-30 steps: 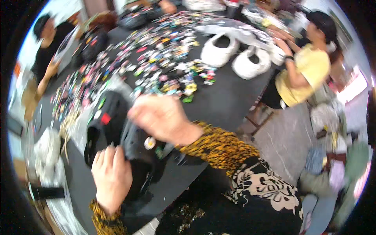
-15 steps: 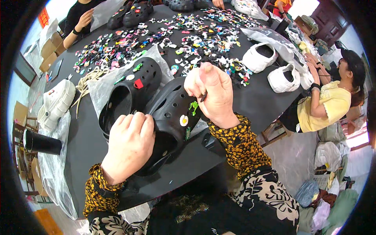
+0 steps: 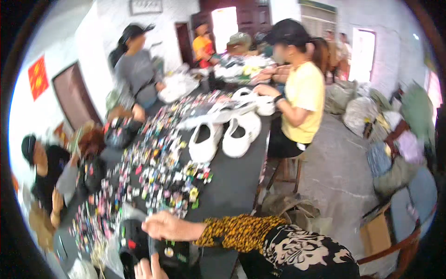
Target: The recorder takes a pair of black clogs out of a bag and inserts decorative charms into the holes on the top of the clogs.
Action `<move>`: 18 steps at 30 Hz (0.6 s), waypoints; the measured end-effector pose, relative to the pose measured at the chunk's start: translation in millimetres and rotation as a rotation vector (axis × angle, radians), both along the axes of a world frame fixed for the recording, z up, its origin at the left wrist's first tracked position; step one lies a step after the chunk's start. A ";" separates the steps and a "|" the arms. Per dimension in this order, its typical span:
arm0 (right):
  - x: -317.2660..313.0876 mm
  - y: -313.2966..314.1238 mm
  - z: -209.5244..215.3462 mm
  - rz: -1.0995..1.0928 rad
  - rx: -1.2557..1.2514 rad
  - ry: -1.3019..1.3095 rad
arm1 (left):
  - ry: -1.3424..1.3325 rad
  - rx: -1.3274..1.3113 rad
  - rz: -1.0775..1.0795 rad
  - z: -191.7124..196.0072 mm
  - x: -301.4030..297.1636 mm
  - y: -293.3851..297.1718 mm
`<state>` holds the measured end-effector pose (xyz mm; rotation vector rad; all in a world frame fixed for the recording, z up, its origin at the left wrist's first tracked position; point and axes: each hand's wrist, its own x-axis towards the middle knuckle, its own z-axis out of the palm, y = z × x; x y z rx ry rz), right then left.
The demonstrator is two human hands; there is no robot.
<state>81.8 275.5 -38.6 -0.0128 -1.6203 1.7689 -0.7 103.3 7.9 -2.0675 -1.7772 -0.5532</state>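
A red square sign [image 3: 38, 77] hangs on the left wall, a framed picture [image 3: 146, 6] higher up. The right hand [image 3: 163, 225] lies loosely curled on a black clog [image 3: 162, 253] at the tabletop's [image 3: 232, 186] near edge — its grip unclear. The left hand [image 3: 149, 269], partly cropped, touches the clog too; small colourful charms [image 3: 153, 176] lie beyond.
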 end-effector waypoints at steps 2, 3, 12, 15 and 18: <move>-0.4 -3.7 3.3 -0.003 0.035 0.074 | -0.002 -0.022 -0.001 8.9 0.9 -7.1; 0.4 -2.7 3.6 -0.034 0.066 0.079 | -0.006 0.011 -0.029 6.0 -0.9 -5.9; -20.6 -4.1 7.3 -0.098 0.186 -0.001 | 0.002 0.042 0.056 -6.3 -17.2 -2.3; -25.8 -4.9 6.8 -0.098 0.221 -0.021 | -0.058 0.001 0.093 -7.0 -20.7 -4.5; -33.8 -1.3 -1.7 -0.162 0.320 0.000 | -0.146 -0.011 0.064 -4.6 -20.3 -5.5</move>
